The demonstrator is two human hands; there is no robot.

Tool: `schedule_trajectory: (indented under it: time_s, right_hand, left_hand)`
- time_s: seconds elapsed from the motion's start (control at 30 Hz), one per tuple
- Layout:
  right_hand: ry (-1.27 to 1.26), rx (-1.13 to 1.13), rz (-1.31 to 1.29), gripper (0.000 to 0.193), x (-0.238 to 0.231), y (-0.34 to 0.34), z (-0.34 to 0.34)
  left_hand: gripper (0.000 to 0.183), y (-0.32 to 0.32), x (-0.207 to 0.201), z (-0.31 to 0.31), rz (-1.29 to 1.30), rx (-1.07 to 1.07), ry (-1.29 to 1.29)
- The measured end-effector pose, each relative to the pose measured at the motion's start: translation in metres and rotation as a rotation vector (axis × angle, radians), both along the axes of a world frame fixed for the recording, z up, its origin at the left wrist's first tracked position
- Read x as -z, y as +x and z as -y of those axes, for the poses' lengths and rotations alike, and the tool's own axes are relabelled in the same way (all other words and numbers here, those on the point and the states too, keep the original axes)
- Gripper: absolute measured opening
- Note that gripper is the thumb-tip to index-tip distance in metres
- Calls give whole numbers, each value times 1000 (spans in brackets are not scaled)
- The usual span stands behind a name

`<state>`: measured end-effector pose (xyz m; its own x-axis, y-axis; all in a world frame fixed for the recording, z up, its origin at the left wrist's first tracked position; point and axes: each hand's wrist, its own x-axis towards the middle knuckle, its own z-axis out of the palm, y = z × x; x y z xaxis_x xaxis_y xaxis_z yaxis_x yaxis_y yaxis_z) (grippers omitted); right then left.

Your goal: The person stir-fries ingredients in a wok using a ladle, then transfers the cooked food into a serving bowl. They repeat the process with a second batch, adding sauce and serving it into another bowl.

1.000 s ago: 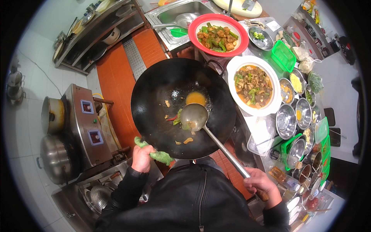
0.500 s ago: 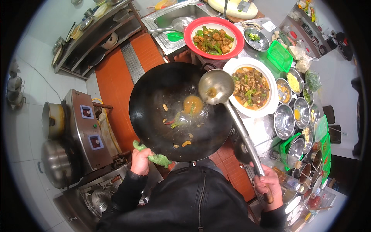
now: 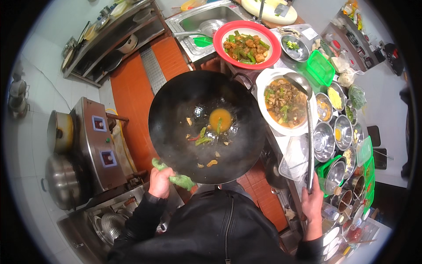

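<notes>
A large black wok [image 3: 176, 110] fills the middle of the view, with a small pool of brown sauce [image 3: 220, 120], scraps of green pepper and browned bits inside. My left hand [image 3: 159, 182] is closed on a green cloth [image 3: 182, 181] at the wok's near left rim; the grip beneath is hidden. In my right hand [image 3: 312, 203], closed round the shaft, is a long metal ladle [image 3: 310, 136]. Its bowl rests on or just over the right edge of a white dish [image 3: 260, 94]. That dish holds a brown stew of chopped meat and green pieces in sauce.
Beyond the wok stands a red-rimmed bowl [image 3: 276, 45] of meat and green peppers. Along the right counter sit several metal bowls [image 3: 324, 141] and a green basket [image 3: 320, 68]. A sink [image 3: 200, 20] lies far off; a steel stove unit [image 3: 94, 141] with pots is left.
My right hand has swung the ladle rightward from above the wok to the white dish. The wok and my left hand stay almost in place.
</notes>
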<state>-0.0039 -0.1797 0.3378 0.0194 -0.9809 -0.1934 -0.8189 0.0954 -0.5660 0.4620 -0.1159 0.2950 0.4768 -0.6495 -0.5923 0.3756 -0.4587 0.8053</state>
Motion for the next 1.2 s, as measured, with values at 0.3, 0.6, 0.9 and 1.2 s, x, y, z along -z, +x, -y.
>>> schedule_trajectory:
  time_s: [0.3,0.6,0.9,1.2]
  right_hand:
    - [621,-57,657,61,-1,37,-2]
    - [989,-11,743,58,-16,44,4]
    - [1423,276,1264,54,-25,38,-4]
    - [987,227,1426,64,-31,21,-7]
  left_hand:
    - [3,0,-1,2,-3,-9,26]
    - [4,-2,-4,5,-22,-9,41]
    - [3,1,-1,8,-25,-22,32]
    - [10,9,7,12,-92,-19,-14]
